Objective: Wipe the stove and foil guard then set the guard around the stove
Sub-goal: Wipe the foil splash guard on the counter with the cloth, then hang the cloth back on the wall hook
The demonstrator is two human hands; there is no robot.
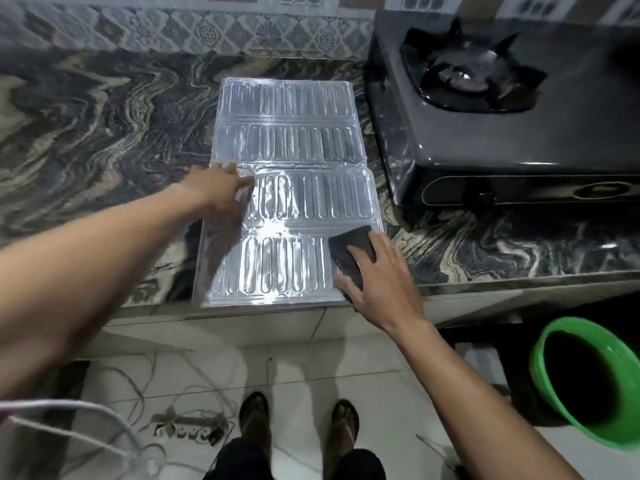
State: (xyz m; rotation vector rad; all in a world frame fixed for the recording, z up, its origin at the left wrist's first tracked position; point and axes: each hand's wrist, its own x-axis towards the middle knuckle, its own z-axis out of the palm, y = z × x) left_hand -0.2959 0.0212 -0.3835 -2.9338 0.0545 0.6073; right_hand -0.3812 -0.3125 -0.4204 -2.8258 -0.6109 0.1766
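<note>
A silver ribbed foil guard (pixel 291 188) lies flat on the marbled counter, its panels unfolded toward the wall. My left hand (pixel 221 192) presses on the left side of the near panel, fingers spread on the foil. At the panel's near right corner, my right hand (pixel 377 278) lies flat on a dark cloth (pixel 349 251) and presses it against the foil. The black single-burner gas stove (pixel 502 109) stands on the counter just right of the guard, apart from it.
The counter (pixel 104 133) stretches left of the guard, and a patterned tile wall runs behind. A green basin (pixel 568 379) stands low at the right, below the counter edge. Cables and a power strip (pixel 187 427) lie on the floor by my feet.
</note>
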